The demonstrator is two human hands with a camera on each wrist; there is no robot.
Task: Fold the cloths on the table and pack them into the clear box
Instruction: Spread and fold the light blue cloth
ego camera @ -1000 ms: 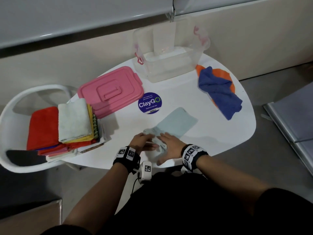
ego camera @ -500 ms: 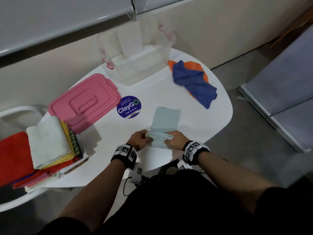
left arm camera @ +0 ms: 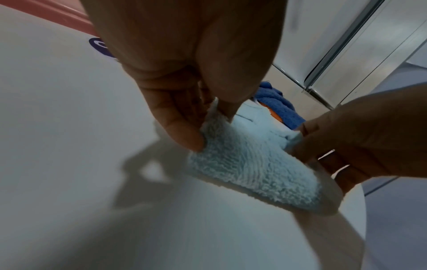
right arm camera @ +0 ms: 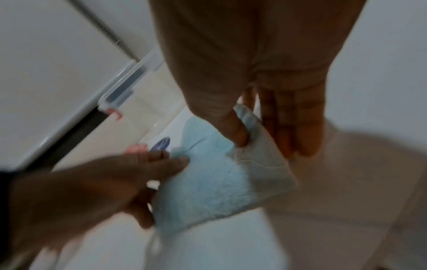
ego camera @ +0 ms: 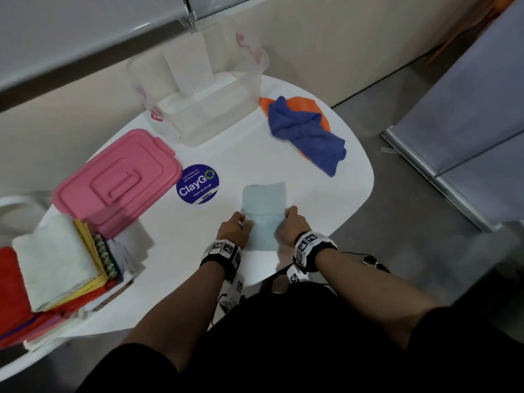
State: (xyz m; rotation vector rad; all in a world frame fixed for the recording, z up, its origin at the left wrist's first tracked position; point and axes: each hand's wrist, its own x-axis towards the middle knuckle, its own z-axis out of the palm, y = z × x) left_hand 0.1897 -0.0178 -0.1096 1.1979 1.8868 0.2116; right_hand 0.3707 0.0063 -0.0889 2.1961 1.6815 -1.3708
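As 2 hands (ego camera: 234, 228) pinch, cloth (ego camera: 263, 211) between

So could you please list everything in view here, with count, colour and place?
light blue cloth: one, pale blue, near table edge, pinched at both sides
blue cloth: one, dark blue, crumpled, right side of table, lying on the orange cloth
orange cloth: one, orange, under the blue cloth
clear box: one, transparent with pink latches, far side of table, lid off
lid: one, pink, left of the sticker
sticker: one, round, dark blue, table centre
stack of cloths: several; white on top, then yellow, red beneath; far left
table: one, white
left hand: its grip pinches the cloth's left edge
right hand: its grip pinches the right edge
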